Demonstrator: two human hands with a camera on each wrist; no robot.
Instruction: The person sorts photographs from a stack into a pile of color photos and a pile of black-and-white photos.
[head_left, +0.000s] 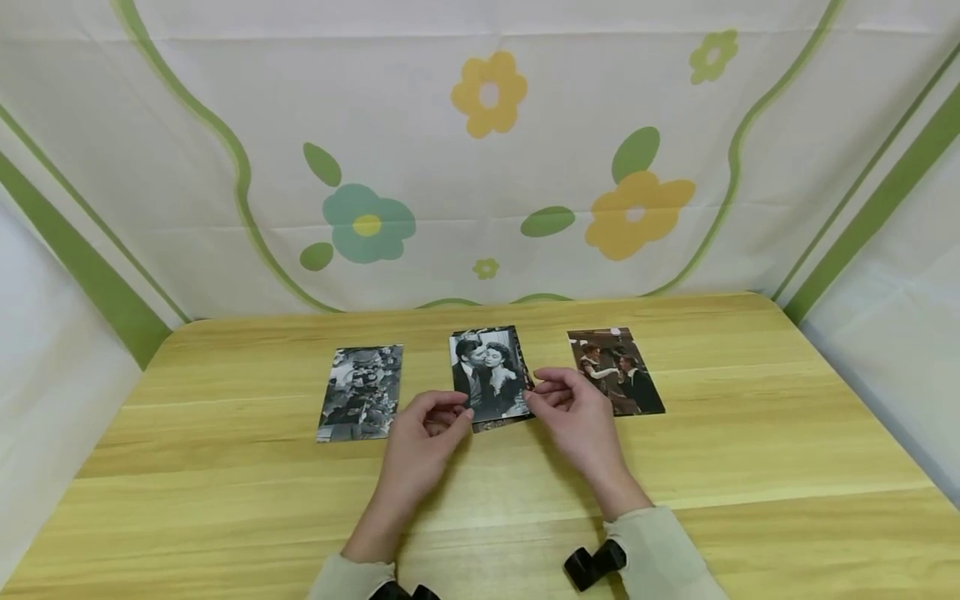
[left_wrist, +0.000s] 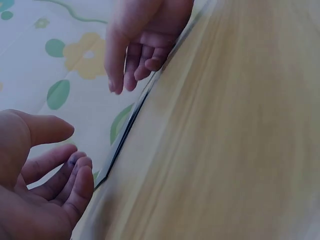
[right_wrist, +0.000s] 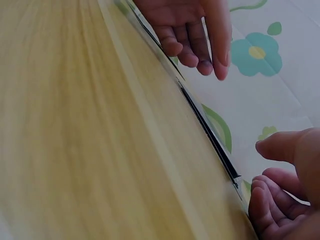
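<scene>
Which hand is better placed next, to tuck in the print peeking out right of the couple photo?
Probably the right hand: its fingertips sit beside the exposed edge of the lower print, while the left hand is at the opposite side of the couple photo.

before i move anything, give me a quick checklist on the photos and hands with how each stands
1. Left photo apart from the middle ones: ok.
2. Right photo apart from the middle ones: ok.
3. Top photo squared over the lower photo: not ok, the one beneath shows along the right and bottom edges.
4. Left hand and right hand on opposite sides of the middle ones: ok.
5. Fingertips actually touching the edges: cannot tell.
</scene>
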